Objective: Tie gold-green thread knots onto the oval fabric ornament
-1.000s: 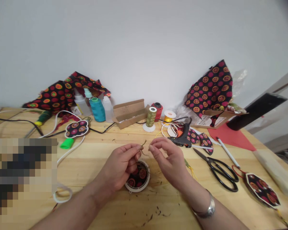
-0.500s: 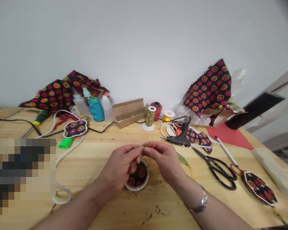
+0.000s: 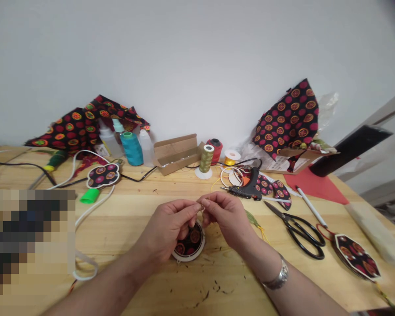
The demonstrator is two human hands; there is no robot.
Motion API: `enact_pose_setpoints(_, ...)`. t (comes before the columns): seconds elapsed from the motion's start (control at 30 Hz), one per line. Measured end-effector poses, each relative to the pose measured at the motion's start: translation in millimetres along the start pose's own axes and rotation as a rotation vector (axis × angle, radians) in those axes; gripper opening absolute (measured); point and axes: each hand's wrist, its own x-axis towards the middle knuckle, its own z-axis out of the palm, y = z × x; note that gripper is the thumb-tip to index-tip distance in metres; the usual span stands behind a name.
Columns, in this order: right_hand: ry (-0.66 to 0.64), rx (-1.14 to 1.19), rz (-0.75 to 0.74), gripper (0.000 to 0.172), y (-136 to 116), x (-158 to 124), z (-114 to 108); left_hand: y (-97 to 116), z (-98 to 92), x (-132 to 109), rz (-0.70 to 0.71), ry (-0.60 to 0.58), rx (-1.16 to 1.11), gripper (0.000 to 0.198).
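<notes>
My left hand (image 3: 171, 224) and my right hand (image 3: 224, 216) meet fingertip to fingertip above the wooden table. Both pinch a thin yellow thread (image 3: 212, 186), which runs up from the fingers towards a small spool of yellow thread (image 3: 230, 160). Any finer detail between the fingertips is too small to make out. Below them lies a round, white-rimmed ornament (image 3: 192, 241) with dark patterned fabric, partly covered by my left hand. A green tassel (image 3: 251, 218) with yellow strings rests just right of my right hand.
Black-handled scissors (image 3: 301, 232) and an octagonal fabric ornament (image 3: 357, 256) lie on the right. A glue gun (image 3: 246, 186) sits beyond my hands, near an olive thread cone (image 3: 206, 160) and an open cardboard box (image 3: 177, 156). Left stand a teal thread cone (image 3: 132, 149) and a flower-shaped ornament (image 3: 103, 175).
The pinched fingertips have shifted slightly right and down. More of the yellow thread now shows at my right hand. The things on the table have stayed put.
</notes>
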Motion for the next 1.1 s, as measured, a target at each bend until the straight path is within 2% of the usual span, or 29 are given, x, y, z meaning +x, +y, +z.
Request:
enact_pose_setpoints(0.17, 0.034, -0.082, 0.001, 0.019, -1.3, 1.1, -2.2, 0.3, -0.1, -0.6, -0.01, -0.012, 0.013, 0.023)
enact_pose_setpoints(0.4, 0.057, -0.269, -0.075, 0.014, -4.8, 1.4, -5.6, 3.1, 1.2, -0.6, -0.014, -0.027, 0.026, 0.024)
enact_pose_setpoints(0.73, 0.033, -0.306, -0.064, 0.014, -7.8, 1.1, -5.4, 2.9, 1.0, -1.2, -0.01, -0.008, 0.061, 0.027)
enact_pose_setpoints(0.87, -0.024, -0.177, -0.003, 0.024, -7.6, 1.2, -5.2, 0.3, -1.0, 1.3, -0.008, 0.002, 0.047, 0.027)
enact_pose_setpoints(0.97, -0.145, -0.028, 0.079, 0.032, -7.2, 0.8, -4.6, 0.9, -0.6, 2.2, -0.007, 0.015, 0.032, 0.025)
enact_pose_setpoints(1.03, -0.213, -0.005, 0.11, 0.031, -6.5, 0.8, -4.5, 1.4, 0.0, 1.9, -0.005, 0.02, 0.027, 0.025)
enact_pose_setpoints(1.1, -0.201, -0.023, 0.094, 0.027, -5.4, 1.1, -4.6, 1.4, 0.0, 1.1, -0.008, 0.026, 0.025, 0.023)
